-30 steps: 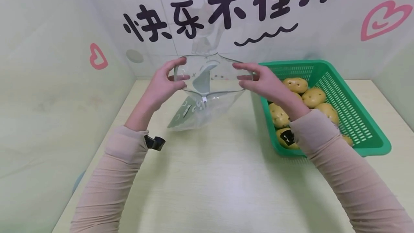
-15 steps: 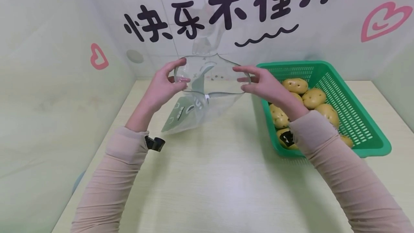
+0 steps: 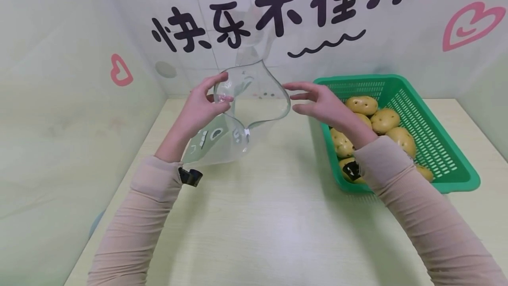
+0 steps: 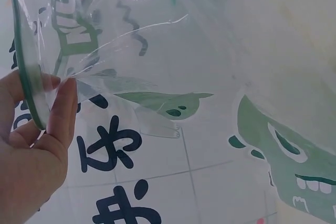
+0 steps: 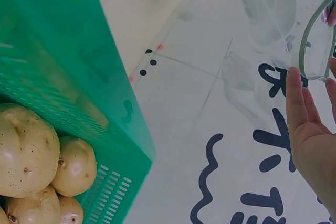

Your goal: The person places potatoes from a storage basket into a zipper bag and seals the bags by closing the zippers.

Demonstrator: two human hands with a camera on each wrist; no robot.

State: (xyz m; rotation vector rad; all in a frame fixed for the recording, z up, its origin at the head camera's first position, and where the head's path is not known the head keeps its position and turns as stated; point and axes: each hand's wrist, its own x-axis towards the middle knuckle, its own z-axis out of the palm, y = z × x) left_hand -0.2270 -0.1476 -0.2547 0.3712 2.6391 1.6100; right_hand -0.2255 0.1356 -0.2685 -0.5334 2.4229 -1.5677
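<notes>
A clear zip bag (image 3: 254,140) with a green cartoon face printed on it hangs above the table, its mouth spread wide in the head view. My left hand (image 3: 202,103) grips the left side of its rim; in the left wrist view, fingers of that hand (image 4: 39,140) lie on both sides of the green zip edge. My right hand (image 3: 319,103) is beside the right side of the rim, fingers extended and holding nothing. From the right wrist, the fingertips of this hand (image 5: 310,124) appear just short of the bag's green edge (image 5: 305,40).
A green plastic basket (image 3: 448,144) stands on the table at right, under my right forearm. Several potatoes (image 3: 385,119) lie in it. Behind the table (image 3: 262,224) rises a white wall sheet with black lettering (image 3: 278,12) and pink hearts.
My right fingers have come off the bag's rim, which has sprung leftward, away from them. The bag's body has swung left. My left hand keeps its hold in place.
</notes>
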